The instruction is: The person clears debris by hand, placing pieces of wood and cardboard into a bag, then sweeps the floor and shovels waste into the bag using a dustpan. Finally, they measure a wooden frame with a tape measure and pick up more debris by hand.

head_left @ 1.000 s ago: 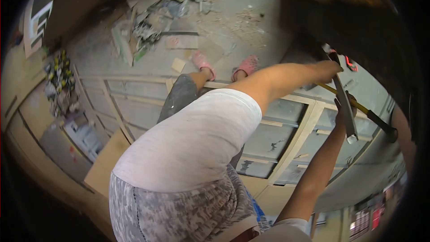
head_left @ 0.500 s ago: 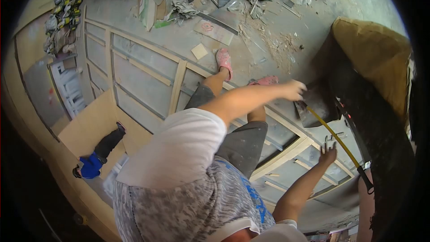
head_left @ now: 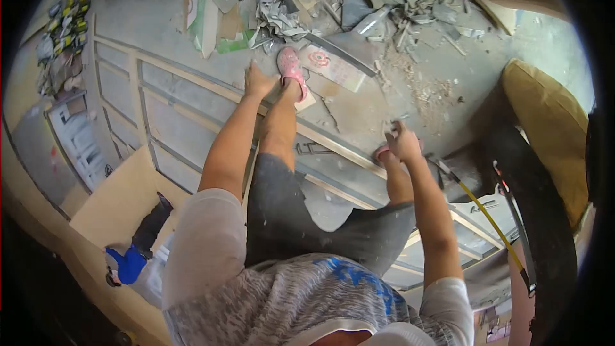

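My left hand (head_left: 261, 81) reaches over the wooden frame (head_left: 186, 112) by my left foot. Its fingers are spread and it holds nothing. Over by my right foot is my right hand (head_left: 405, 143), its bent fingers apart and slightly blurred; I make out nothing in them. To its right lies a long tool (head_left: 480, 208) with a yellow shaft, a dark grip and a metal head. Small bent metal pieces lie near the frame, one metal piece (head_left: 312, 148) between my legs and another metal piece (head_left: 485, 206) beside the yellow shaft.
Scrap and torn sheet pieces (head_left: 282, 19) are heaped ahead, with wood shavings (head_left: 426, 93) nearby. A brown sack-like thing (head_left: 544, 115) and a dark curved object (head_left: 532, 186) stand at right. Another person in blue (head_left: 133, 266) is at the left by a board (head_left: 112, 211).
My left hand has swung left, from near the yellow-shafted tool to beside my left foot. My right hand has moved forward and left toward my right foot. The view has shifted.
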`<state>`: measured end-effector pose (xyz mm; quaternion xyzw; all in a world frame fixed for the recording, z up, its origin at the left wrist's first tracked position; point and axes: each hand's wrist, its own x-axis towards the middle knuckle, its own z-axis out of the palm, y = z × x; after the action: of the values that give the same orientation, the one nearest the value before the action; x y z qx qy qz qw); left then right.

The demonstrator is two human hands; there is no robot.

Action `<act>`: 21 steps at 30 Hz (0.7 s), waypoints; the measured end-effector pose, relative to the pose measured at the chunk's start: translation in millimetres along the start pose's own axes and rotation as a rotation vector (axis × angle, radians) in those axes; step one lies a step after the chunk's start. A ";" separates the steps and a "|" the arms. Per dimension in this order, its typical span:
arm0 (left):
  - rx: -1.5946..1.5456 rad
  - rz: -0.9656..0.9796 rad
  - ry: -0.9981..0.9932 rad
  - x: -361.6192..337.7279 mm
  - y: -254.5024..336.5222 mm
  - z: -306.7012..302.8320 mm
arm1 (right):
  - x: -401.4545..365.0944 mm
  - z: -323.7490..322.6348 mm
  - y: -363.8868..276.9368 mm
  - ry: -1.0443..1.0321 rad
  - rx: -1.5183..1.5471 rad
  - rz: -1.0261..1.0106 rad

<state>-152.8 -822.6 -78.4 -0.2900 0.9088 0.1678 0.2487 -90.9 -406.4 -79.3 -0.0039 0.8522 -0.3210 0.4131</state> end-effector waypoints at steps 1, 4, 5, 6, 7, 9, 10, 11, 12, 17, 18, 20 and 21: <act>0.041 0.055 0.069 18.2 -7.7 8.7 | 35.1 12.7 -22.0 -0.003 -0.026 -0.006; 0.350 0.420 0.152 102.9 -10.6 30.5 | 171.3 78.8 -40.6 -0.019 -0.102 -0.186; 0.315 0.559 0.111 111.7 6.8 26.0 | 213.4 101.7 -50.3 -0.020 -0.087 -0.196; 0.302 0.683 0.056 127.5 7.2 38.1 | 251.5 126.3 -59.8 0.133 -0.143 -0.297; 0.287 0.808 0.001 143.3 7.1 49.5 | 283.2 148.1 -69.5 0.293 -0.198 -0.394; 0.208 0.846 -0.193 150.1 24.6 49.8 | 322.8 177.5 -91.4 0.241 -0.266 -0.242; 0.181 0.874 -0.179 151.9 25.1 54.2 | 332.1 184.0 -100.2 0.187 -0.358 -0.081; 0.153 0.846 -0.237 149.8 25.3 55.4 | 334.9 185.8 -105.1 0.169 -0.488 -0.076; 0.117 0.820 -0.296 147.8 28.4 54.3 | 332.4 188.9 -103.3 0.166 -0.498 -0.060; 0.223 1.132 -0.126 134.7 19.4 37.0 | 209.1 91.8 -129.3 0.136 -0.383 -0.164; 0.323 1.254 -0.010 127.5 23.0 26.8 | 177.6 62.6 -129.1 0.145 -0.358 -0.072; 0.406 1.287 -0.009 94.3 41.1 3.7 | 116.6 -11.2 -162.9 -0.067 -0.350 0.103; 0.469 1.301 0.009 74.6 53.9 -3.3 | 88.0 -36.3 -160.5 -0.139 -0.408 -0.003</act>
<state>-239.7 -815.3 -108.0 0.3749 0.9113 0.0809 0.1499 -216.0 -537.9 -36.3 -0.1111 0.8690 -0.1413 0.4610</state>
